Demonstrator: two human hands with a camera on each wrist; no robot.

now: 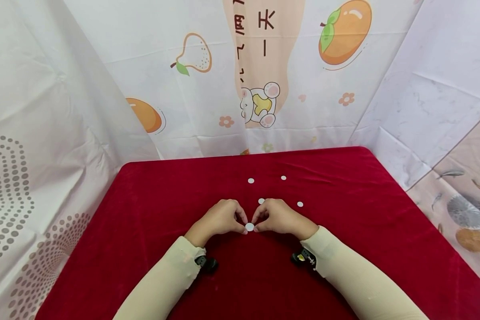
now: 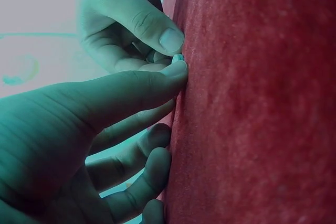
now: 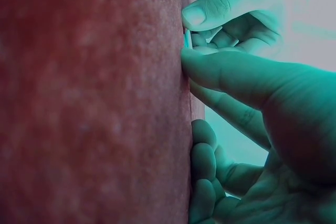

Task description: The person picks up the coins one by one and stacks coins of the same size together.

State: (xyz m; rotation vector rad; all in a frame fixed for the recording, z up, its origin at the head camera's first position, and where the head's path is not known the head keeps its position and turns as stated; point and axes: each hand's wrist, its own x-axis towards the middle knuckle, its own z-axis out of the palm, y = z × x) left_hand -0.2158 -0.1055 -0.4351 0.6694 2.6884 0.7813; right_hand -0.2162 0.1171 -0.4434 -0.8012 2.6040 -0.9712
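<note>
A small white round disc (image 1: 250, 227) lies at the red cloth, between my two hands in the head view. My left hand (image 1: 222, 217) holds its left edge with thumb and index finger. From the other side, the thumb and index finger of my right hand (image 1: 281, 218) hold the right edge. In the left wrist view the disc (image 2: 177, 57) shows as a thin sliver between the two thumb tips. The right wrist view also shows only the edge of the disc (image 3: 187, 39), most of it hidden by fingers. The other fingers of both hands are bent close to the cloth.
Several more white discs lie on the red-covered table (image 1: 176, 186) beyond my hands. One disc (image 1: 261, 201) is just past my right fingers, another (image 1: 300, 204) farther right. Two stand farther back, a left one (image 1: 251, 181) and a right one (image 1: 283, 178). A printed curtain (image 1: 208, 89) hangs behind.
</note>
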